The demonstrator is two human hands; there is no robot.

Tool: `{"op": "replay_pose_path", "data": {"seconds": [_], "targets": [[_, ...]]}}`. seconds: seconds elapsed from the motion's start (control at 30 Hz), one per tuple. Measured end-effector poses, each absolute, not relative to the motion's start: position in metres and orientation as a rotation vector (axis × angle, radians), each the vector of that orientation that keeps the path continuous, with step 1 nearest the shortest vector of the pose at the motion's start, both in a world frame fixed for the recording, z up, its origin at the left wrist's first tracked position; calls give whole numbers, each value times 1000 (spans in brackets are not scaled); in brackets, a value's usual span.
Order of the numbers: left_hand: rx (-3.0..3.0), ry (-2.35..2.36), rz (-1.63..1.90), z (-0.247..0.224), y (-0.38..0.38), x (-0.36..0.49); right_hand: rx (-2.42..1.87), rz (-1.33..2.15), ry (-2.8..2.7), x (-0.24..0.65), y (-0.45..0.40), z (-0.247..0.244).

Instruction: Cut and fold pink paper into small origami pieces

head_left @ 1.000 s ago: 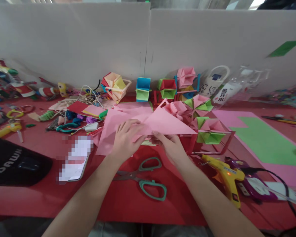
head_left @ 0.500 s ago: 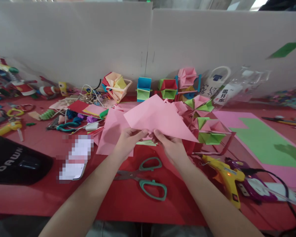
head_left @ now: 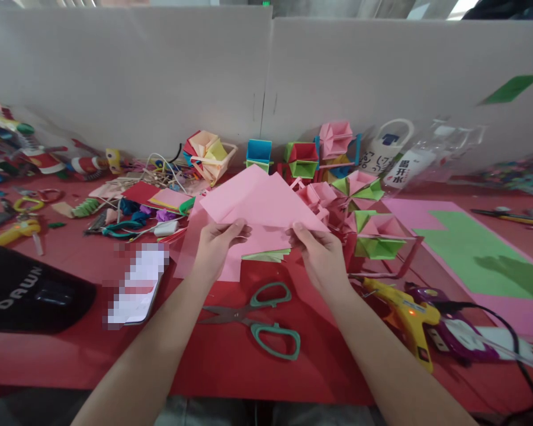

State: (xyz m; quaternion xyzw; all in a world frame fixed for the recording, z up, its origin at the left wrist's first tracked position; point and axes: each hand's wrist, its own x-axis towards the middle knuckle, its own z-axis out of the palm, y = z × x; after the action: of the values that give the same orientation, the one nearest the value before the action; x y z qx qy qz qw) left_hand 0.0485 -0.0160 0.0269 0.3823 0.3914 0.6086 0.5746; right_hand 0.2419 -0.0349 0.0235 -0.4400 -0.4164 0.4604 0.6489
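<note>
A folded sheet of pink paper is held up off the table between my two hands. My left hand pinches its lower edge on the left, and my right hand pinches that edge near the right corner. Two peaks show along the paper's top. Behind and below it lies a larger pink sheet, with a few light green paper strips sticking out. Nearer to me, between my forearms, green-handled scissors rest with their blades apart.
A phone and a black container stand left. To the right are a yellow glue gun, a purple power strip with a cord, and a green sheet. Folded paper baskets line the back.
My hands have moved apart along the paper's lower edge, the left one leftward and the right one rightward. The paper has spread from one peak into two.
</note>
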Motion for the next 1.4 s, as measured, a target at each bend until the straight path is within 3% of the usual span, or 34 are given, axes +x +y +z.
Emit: {"op": "replay_pose_path", "data": {"seconds": [0.2,0.77,1.13,1.4], "targets": [[695,759,1457,34,-15,44,-989,1108,-957,243,-35,24],[772,968,1617,29,-8,39,-981,1050,-832,248,-31,26],[961,1020,1436,27,-13,37,-965,919,-761,255,-25,29],[1079,908,1272,27,-27,58,-1120,1153,-1119,231,-41,23]]}}
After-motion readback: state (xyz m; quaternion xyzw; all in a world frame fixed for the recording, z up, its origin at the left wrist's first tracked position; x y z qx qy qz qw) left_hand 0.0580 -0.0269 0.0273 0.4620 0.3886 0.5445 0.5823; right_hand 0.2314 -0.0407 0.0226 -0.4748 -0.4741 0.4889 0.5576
